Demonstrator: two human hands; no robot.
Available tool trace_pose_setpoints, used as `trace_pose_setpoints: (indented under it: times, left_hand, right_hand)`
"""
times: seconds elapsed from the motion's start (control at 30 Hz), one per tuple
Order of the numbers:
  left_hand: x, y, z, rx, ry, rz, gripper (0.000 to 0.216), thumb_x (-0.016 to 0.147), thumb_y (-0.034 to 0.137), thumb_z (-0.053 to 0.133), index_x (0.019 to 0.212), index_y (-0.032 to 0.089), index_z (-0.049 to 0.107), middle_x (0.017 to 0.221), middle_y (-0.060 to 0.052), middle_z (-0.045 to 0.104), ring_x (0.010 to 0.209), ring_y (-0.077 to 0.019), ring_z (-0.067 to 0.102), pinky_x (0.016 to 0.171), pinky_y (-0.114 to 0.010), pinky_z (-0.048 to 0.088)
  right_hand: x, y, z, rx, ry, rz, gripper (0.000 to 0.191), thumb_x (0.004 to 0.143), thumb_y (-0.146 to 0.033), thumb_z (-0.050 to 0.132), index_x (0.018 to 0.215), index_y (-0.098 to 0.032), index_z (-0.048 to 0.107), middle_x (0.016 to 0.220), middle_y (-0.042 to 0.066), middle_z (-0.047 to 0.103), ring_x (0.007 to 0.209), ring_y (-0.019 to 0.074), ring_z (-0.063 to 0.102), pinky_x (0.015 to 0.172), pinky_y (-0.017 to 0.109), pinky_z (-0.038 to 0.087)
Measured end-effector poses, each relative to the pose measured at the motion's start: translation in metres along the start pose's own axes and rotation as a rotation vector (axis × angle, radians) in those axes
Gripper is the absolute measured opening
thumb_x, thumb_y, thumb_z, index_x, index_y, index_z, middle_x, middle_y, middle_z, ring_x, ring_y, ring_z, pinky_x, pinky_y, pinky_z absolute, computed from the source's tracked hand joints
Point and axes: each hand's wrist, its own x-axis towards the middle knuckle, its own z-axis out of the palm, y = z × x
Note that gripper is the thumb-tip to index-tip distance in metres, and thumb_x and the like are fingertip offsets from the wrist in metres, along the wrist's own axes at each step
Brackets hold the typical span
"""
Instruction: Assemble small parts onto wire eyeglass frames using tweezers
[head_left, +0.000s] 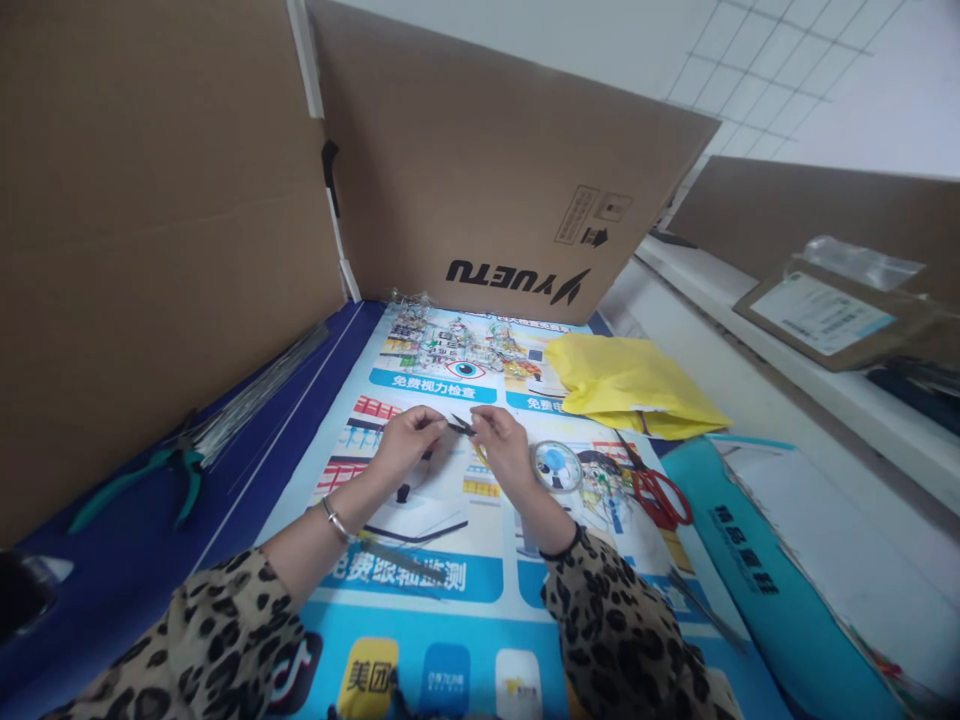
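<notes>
My left hand (406, 437) and my right hand (502, 440) meet over a printed poster (442, 580) on the table. Both pinch a small dark pointed piece (461, 424) between their fingertips; what it is I cannot make out. A bracelet sits on my left wrist and a dark band on my right. Both sleeves are leopard print. A round clear spool (556, 466) lies just right of my right hand.
Green-handled pliers (161, 475) and a bundle of thin metal wires (255, 395) lie at the left. Red scissors (656, 495) and a yellow bag (630, 385) lie at the right. Cardboard panels (480, 190) stand behind. Small clear pieces (409, 300) sit at the poster's far edge.
</notes>
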Motion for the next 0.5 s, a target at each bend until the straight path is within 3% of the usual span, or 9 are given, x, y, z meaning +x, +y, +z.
trace_pose_setpoints:
  times: [0.03, 0.13, 0.23, 0.37, 0.5]
  left_hand:
    - [0.001, 0.0, -0.001, 0.014, 0.006, 0.011, 0.018, 0.062, 0.031, 0.067, 0.07, 0.016, 0.062, 0.064, 0.001, 0.059, 0.058, -0.0118, 0.055, 0.054, -0.023, 0.046]
    - [0.003, 0.0, -0.003, 0.018, 0.022, 0.012, 0.021, 0.061, 0.033, 0.068, 0.071, 0.016, 0.062, 0.066, 0.001, 0.06, 0.06, -0.0124, 0.055, 0.055, -0.024, 0.048]
    - [0.004, 0.001, -0.004, -0.003, 0.034, 0.0, 0.023, 0.061, 0.035, 0.069, 0.072, 0.015, 0.062, 0.066, 0.001, 0.058, 0.061, -0.012, 0.055, 0.056, -0.025, 0.05]
    - [0.005, 0.003, -0.006, -0.037, 0.032, -0.01, 0.026, 0.061, 0.036, 0.069, 0.073, 0.014, 0.061, 0.066, 0.0, 0.057, 0.063, -0.0124, 0.054, 0.056, -0.025, 0.05]
    - [0.007, 0.002, -0.008, -0.078, 0.03, -0.006, 0.026, 0.061, 0.037, 0.069, 0.071, 0.015, 0.06, 0.065, 0.0, 0.056, 0.064, -0.0135, 0.055, 0.056, -0.025, 0.049]
  right_hand:
    - [0.003, -0.002, -0.007, -0.179, 0.012, -0.081, 0.023, 0.079, -0.036, 0.052, 0.089, -0.019, 0.063, 0.088, 0.004, 0.06, 0.077, 0.0151, 0.056, 0.072, 0.032, 0.049]
    - [0.008, -0.005, -0.022, -0.689, -0.13, -0.233, 0.025, 0.078, -0.035, 0.056, 0.096, -0.019, 0.064, 0.097, 0.008, 0.059, 0.097, 0.0214, 0.05, 0.086, 0.037, 0.041]
    - [0.005, -0.005, -0.024, -1.069, -0.259, -0.256, 0.036, 0.075, -0.042, 0.06, 0.104, -0.021, 0.06, 0.103, 0.01, 0.057, 0.102, 0.0259, 0.045, 0.082, 0.039, 0.039]
    - [-0.006, -0.003, -0.011, -1.32, -0.281, -0.327, 0.022, 0.085, -0.03, 0.049, 0.102, -0.019, 0.057, 0.098, 0.012, 0.055, 0.095, 0.025, 0.045, 0.074, 0.036, 0.037]
    - [-0.011, 0.001, -0.003, -1.406, -0.258, -0.398, 0.021, 0.084, -0.012, 0.04, 0.1, -0.013, 0.055, 0.094, 0.015, 0.054, 0.089, 0.0248, 0.045, 0.069, 0.036, 0.036]
